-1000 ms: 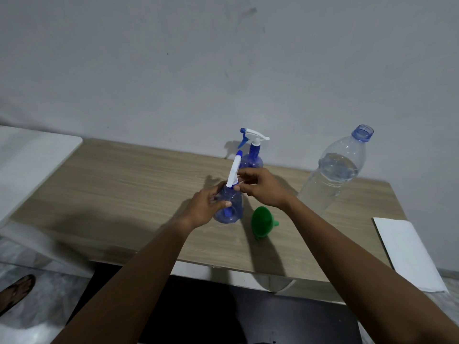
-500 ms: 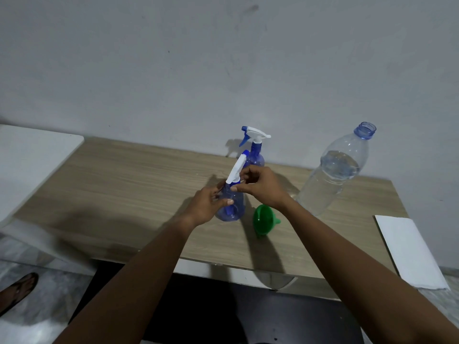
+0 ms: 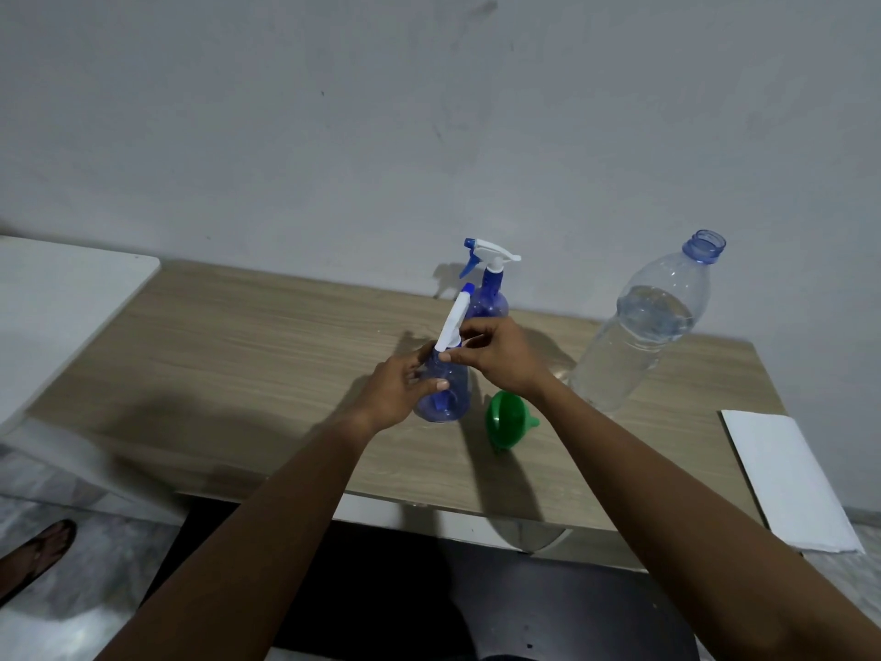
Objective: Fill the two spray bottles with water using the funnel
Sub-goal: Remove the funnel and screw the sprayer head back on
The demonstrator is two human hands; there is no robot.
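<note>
A small blue spray bottle stands on the wooden table. My left hand grips its body. My right hand pinches the white and blue spray head at the bottle's neck. A second blue spray bottle with its head on stands behind, near the wall. A green funnel lies on its side just right of the held bottle. A large clear water bottle, uncapped and partly full, stands at the right.
A white sheet lies over the table's right edge. A white surface adjoins the table on the left. A sandalled foot rests on the floor at the lower left. The wall runs right behind the table.
The spray head has turned and tilted slightly in my right hand while my left hand keeps holding the bottle. Nothing else on the table has moved.
</note>
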